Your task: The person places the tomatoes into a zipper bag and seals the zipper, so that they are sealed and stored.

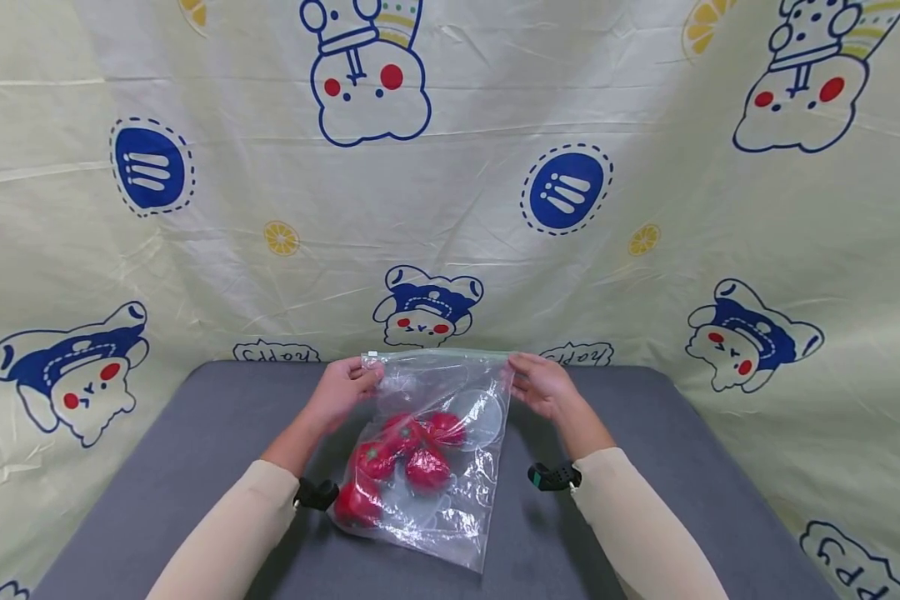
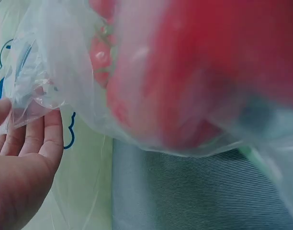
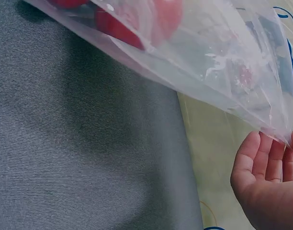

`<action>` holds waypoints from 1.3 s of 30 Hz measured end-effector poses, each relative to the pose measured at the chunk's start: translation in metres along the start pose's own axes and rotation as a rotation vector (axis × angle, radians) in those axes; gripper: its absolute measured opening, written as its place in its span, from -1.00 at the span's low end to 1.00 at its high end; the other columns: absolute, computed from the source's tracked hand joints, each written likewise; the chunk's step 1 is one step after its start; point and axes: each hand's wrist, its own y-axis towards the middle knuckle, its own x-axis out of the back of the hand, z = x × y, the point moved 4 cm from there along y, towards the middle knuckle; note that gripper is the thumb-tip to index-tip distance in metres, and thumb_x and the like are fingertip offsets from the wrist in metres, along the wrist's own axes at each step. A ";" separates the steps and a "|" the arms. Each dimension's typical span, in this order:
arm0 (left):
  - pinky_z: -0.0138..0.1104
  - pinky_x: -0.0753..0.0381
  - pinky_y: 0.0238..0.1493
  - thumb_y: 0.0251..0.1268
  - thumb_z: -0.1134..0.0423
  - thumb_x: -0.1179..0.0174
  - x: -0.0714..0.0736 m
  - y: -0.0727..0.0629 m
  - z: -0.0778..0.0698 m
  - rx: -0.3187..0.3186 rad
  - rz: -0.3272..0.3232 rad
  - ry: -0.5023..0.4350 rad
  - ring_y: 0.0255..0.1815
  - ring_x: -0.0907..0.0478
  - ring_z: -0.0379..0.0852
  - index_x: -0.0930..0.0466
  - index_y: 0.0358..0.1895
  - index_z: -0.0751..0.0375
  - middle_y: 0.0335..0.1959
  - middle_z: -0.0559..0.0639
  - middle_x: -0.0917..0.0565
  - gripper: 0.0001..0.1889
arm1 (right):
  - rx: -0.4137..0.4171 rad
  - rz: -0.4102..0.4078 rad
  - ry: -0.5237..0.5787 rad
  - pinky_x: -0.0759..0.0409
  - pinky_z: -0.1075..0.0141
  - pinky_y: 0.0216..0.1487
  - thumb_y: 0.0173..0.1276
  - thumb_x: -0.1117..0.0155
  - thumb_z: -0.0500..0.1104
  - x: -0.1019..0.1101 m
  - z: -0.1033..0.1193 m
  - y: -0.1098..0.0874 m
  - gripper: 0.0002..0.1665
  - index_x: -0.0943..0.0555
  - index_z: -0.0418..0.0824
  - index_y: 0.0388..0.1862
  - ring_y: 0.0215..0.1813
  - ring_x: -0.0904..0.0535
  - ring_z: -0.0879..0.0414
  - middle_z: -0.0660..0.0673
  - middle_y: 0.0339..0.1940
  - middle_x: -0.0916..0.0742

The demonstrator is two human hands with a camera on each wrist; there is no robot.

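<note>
A clear plastic zip bag [image 1: 465, 508] hangs between both hands over the table, its top edge stretched level. Inside it lie several red tomatoes [image 1: 427, 467] with green stem ends, bunched toward the bag's lower left. The left hand [image 1: 345, 387] pinches the top left corner, beside a small white slider [image 1: 371, 358]. At the top right corner, the right hand [image 1: 543, 385] pinches the film between thumb and fingers. The left wrist view has the tomatoes [image 2: 170, 81] close and blurred behind the film. In the right wrist view, the bag's side slants down to the right fingertips.
A grey cloth-covered table [image 1: 570, 533] lies under the bag. Behind and around it hangs a pale curtain [image 1: 465, 200] printed with blue cartoon bears and orange slices. Black bands sit at both wrists, over cream sleeves [image 1: 637, 517].
</note>
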 end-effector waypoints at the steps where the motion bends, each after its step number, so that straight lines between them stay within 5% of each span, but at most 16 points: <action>1: -0.27 -0.77 -0.06 0.54 0.33 -0.15 0.000 0.001 -0.001 -0.001 -0.007 0.000 -0.22 -0.70 -0.29 -0.56 0.14 0.53 0.10 0.31 -0.73 -0.69 | 0.003 -0.003 0.002 -0.69 0.37 -0.07 0.60 -0.14 -0.21 0.000 0.000 0.001 -0.36 -0.24 -0.33 0.55 -0.18 -0.68 0.18 0.04 -0.22 -0.69; 16: -0.29 -0.79 -0.19 0.56 0.37 -0.10 0.022 0.018 0.009 -0.028 -0.025 -0.064 -0.23 -0.67 -0.30 -0.48 0.20 0.53 0.28 0.37 -0.61 -0.69 | 0.053 -0.010 0.008 -0.72 0.34 -0.05 0.50 -0.28 -0.26 -0.010 0.000 0.011 -0.55 -0.50 -0.34 0.31 -0.25 -0.72 0.19 0.05 -0.32 -0.75; 23: -0.34 -0.76 -0.23 0.58 0.27 -0.11 0.028 0.017 0.010 -0.035 -0.060 -0.070 -0.27 -0.66 -0.28 -0.52 0.14 0.46 -0.07 0.01 -0.77 -0.71 | 0.067 -0.038 0.019 -0.74 0.29 -0.03 0.48 -0.31 -0.26 -0.014 -0.001 0.016 -0.79 -0.62 -0.24 0.05 -0.28 -0.72 0.17 0.02 -0.35 -0.76; 28: -0.33 -0.77 -0.22 0.60 0.22 -0.09 0.028 0.017 0.011 -0.034 -0.083 -0.100 -0.30 -0.61 -0.26 -0.53 0.08 0.46 -0.34 -0.18 -0.71 -0.70 | 0.078 -0.054 0.018 -0.75 0.34 -0.09 0.48 -0.29 -0.28 -0.018 -0.001 0.015 -0.61 -0.54 -0.30 0.24 -0.25 -0.73 0.18 0.05 -0.33 -0.78; 33: -0.31 -0.78 -0.20 0.59 0.24 -0.10 0.029 0.018 0.010 -0.049 -0.110 -0.115 -0.31 -0.65 -0.27 -0.54 0.03 0.49 -0.35 -0.18 -0.73 -0.71 | 0.090 -0.071 0.021 -0.75 0.34 -0.07 0.44 -0.33 -0.33 -0.019 -0.001 0.016 -0.44 -0.47 -0.38 0.38 -0.23 -0.73 0.18 0.03 -0.31 -0.79; 39: -0.31 -0.79 -0.19 0.57 0.25 -0.12 0.032 0.017 0.009 -0.072 -0.120 -0.107 -0.28 -0.69 -0.28 -0.55 0.10 0.56 -0.32 -0.18 -0.74 -0.65 | 0.114 -0.102 -0.009 -0.73 0.20 0.12 0.42 -0.35 -0.33 -0.018 -0.001 0.018 -0.48 -0.52 -0.40 0.33 -0.24 -0.73 0.17 0.02 -0.30 -0.78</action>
